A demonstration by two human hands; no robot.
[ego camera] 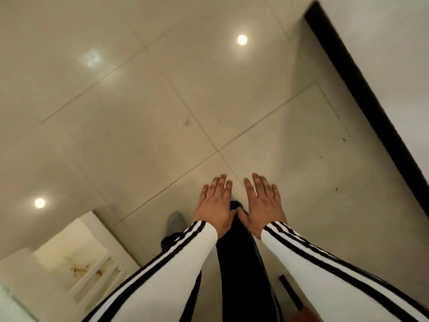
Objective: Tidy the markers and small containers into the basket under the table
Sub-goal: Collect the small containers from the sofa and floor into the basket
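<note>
I look straight down at a glossy tiled floor. My left hand and my right hand are stretched out side by side, palms down, fingers straight, holding nothing. Both arms wear white sleeves with black stripes. Below the hands are my black trousers and a grey shoe. No markers, small containers, basket or table appear in this view.
Beige floor tiles reflect ceiling lights. A black skirting strip runs along a white wall at the right. A white stained unit stands at the lower left. A dark bar and a reddish thing sit at the bottom edge.
</note>
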